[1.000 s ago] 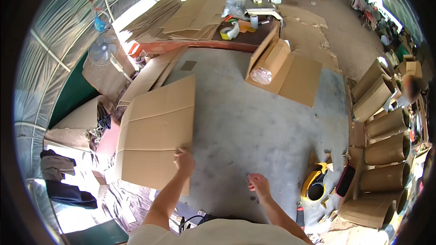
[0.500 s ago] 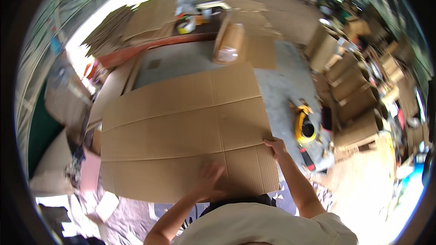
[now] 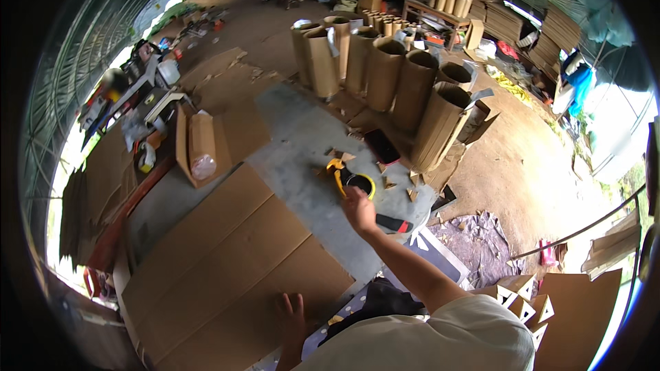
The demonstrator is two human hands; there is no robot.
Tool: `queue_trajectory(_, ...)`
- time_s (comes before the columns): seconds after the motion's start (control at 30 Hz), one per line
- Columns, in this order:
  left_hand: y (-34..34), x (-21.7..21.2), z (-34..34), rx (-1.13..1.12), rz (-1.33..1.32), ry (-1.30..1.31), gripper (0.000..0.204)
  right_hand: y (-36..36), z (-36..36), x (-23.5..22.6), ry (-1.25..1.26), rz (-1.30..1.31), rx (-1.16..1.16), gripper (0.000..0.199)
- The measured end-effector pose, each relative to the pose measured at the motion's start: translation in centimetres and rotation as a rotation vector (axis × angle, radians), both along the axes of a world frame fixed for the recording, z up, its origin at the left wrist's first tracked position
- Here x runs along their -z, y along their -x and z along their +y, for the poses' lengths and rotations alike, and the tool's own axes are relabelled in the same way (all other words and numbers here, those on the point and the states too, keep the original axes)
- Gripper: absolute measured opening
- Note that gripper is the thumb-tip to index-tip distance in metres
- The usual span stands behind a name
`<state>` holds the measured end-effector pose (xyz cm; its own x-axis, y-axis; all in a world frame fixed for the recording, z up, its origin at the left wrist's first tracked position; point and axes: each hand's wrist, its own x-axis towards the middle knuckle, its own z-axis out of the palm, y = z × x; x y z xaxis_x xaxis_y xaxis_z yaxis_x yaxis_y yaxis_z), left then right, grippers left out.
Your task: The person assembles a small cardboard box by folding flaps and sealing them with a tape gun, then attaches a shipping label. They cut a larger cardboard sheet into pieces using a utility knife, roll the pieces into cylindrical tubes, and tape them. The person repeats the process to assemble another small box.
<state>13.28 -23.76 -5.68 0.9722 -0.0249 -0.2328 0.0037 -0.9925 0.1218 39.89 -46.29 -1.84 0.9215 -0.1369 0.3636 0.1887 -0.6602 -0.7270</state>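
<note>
Cardboard sheet (image 3: 227, 261) is lying flat on the left part of the grey bench (image 3: 295, 178), reaching the near edge, with long creases running across it. In the head view my left hand (image 3: 293, 319) is resting over the sheet close to that near edge, palm down, and the fingers I can make out are standing apart in a loose spread. My right hand (image 3: 359, 211) is lying over the near side of the yellow tape dispenser (image 3: 340, 176), out past the sheet's right side. Its fingertips are overlapping the dispenser's ring, and I can't tell from this angle whether they are gripping it or only touching it.

Just beside that hand, toward the bench's near right corner, a red-and-black tool (image 3: 394, 224) is lying. A dark phone (image 3: 381, 147) is lying close to the right edge, and small cardboard scraps (image 3: 412, 195) are lying between it and the near right corner. Along the right edge a row of cardboard tubes (image 3: 387, 82) is standing upright, open mouths facing up. Over by the far edge a brown roll (image 3: 202, 138) with a shiny end is resting in a folded piece of cardboard. Beyond the near right corner a crumpled purplish cloth (image 3: 481, 240) is lying below the bench.
</note>
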Motion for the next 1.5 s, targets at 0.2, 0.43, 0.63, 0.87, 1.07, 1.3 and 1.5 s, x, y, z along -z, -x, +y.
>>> queue_trajectory(0.2,-0.2,7.8,2.0,0.018,-0.122,-0.148,0.097,-7.8,-17.1,-15.8,0.321,-0.552,0.461,0.055)
queue_trajectory(0.43,-3.9,10.2,1.1,0.004,0.006,0.052,0.099,-14.3,-23.4,-13.9,0.528,-0.472,0.322,0.019)
queue_trajectory(0.63,-5.8,0.9,-1.9,-0.528,0.018,0.705,0.081,-7.9,-15.9,-23.9,0.389,-0.617,-0.327,0.027)
queue_trajectory(0.87,-4.7,1.1,1.7,-0.221,0.152,0.489,0.086,-0.7,-1.6,-28.5,0.212,-0.535,-1.401,0.028)
queue_trajectory(1.07,0.2,2.0,6.7,-0.71,-0.411,1.558,0.094,3.6,17.0,-16.9,-0.065,-0.648,-1.857,0.027)
queue_trajectory(1.3,-0.3,-11.2,9.1,-0.513,-0.736,1.219,0.093,7.6,19.9,-16.1,-0.002,-0.581,-1.723,0.017)
queue_trajectory(1.5,-7.0,-12.1,7.4,-0.112,-0.755,0.865,0.056,9.3,13.2,-17.6,0.28,-0.509,-1.111,0.025)
